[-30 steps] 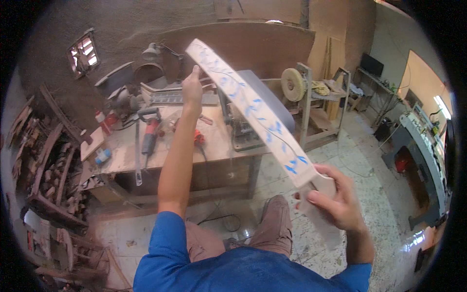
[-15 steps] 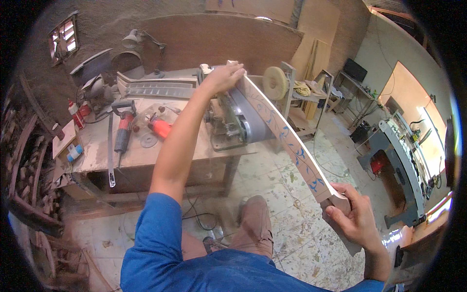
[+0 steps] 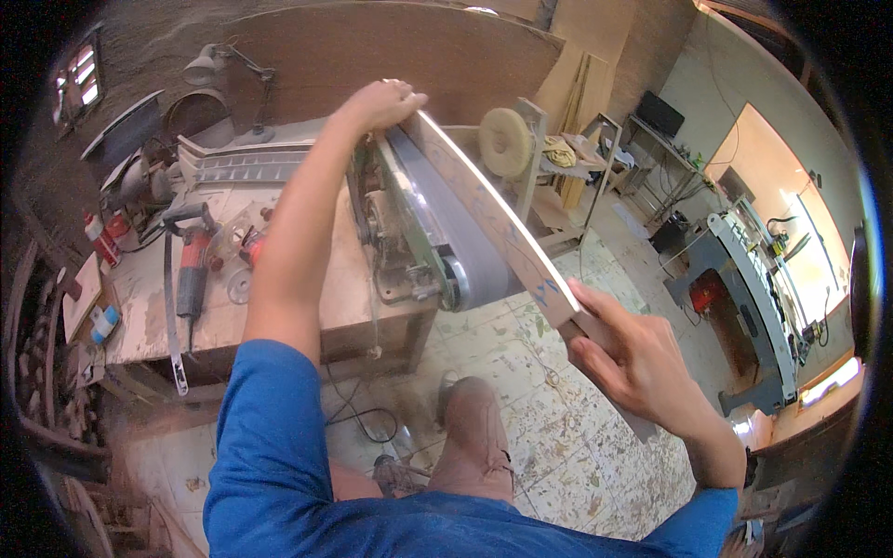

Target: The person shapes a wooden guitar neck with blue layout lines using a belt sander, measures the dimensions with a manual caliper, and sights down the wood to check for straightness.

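A long wooden board (image 3: 493,221), shaped like a guitar neck, slants across the middle with a blue vine pattern on its face and a pale long edge. My left hand (image 3: 379,104) is closed over its far end, fingertips hidden behind it. My right hand (image 3: 631,358) wraps round the darker near end, thumb on one side and fingers on the other. Directly left of the board is a belt sander (image 3: 470,265) with a grey belt; the patterned face lies along the belt, though contact is partly hidden.
A workbench (image 3: 139,325) at left carries an angle grinder (image 3: 193,265), a red bottle (image 3: 104,244) and a metal strip (image 3: 172,316). A round buffing wheel (image 3: 507,143) stands beyond the board. At right is a grey machine stand (image 3: 744,307). Debris lies on the tiled floor (image 3: 549,409).
Both hands and the board have shifted left and the far end has gone farther away. The board now lies closer along the sander belt. My view has turned slightly right.
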Demonstrator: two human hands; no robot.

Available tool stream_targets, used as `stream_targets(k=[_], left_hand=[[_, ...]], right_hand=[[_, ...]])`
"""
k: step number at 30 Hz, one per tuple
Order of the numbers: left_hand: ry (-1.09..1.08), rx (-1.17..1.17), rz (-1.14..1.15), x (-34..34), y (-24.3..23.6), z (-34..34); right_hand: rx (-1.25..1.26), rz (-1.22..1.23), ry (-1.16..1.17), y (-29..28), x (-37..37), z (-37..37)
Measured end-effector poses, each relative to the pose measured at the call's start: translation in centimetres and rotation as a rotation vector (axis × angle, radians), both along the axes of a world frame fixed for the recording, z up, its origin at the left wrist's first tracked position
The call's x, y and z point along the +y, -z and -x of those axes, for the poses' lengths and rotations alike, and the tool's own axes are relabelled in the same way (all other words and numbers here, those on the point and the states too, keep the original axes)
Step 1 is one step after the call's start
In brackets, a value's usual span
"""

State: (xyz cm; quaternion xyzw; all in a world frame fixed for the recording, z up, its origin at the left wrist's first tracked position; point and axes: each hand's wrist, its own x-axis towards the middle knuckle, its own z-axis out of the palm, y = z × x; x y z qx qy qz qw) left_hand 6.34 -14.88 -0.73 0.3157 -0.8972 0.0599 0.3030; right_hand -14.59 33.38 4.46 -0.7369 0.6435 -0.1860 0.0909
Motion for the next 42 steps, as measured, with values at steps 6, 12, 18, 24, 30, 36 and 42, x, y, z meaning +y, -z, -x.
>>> stream_targets(k=[6, 12, 18, 24, 30, 36, 42], left_hand=[[-0.018, -0.242, 0.065, -7.9, -0.3, -1.9], [-0.065, -0.316, -0.126, -5.9, -3.8, -0.8], [-0.018, -0.172, -0.266, 0.1, -5.6, -1.1], [-0.052, -0.238, -0.271, 5.7, -7.5, 0.6], [-0.065, -0.343, -0.228, 10.4, -7.8, 2.0], [0.001, -0.370, -0.296, 8.6, -6.1, 0.7], [-0.025, -0.227, -0.357, 0.6, -3.4, 0.2]], right_hand=[[0.064, 0.108, -0.105, 0.8, -6.1, -0.2], [0.063, 0.083, -0.085, 0.6, -5.1, 0.5], [0.029, -0.075, -0.014, -1.2, 0.4, 0.3], [0.039, -0.115, 0.019, -1.7, 5.5, 0.6], [0.039, -0.194, 0.062, -2.4, 9.6, 1.1], [0.087, -0.024, -0.080, -0.8, 5.7, 1.5], [0.134, 0.089, -0.147, 0.4, -1.5, 1.5]])
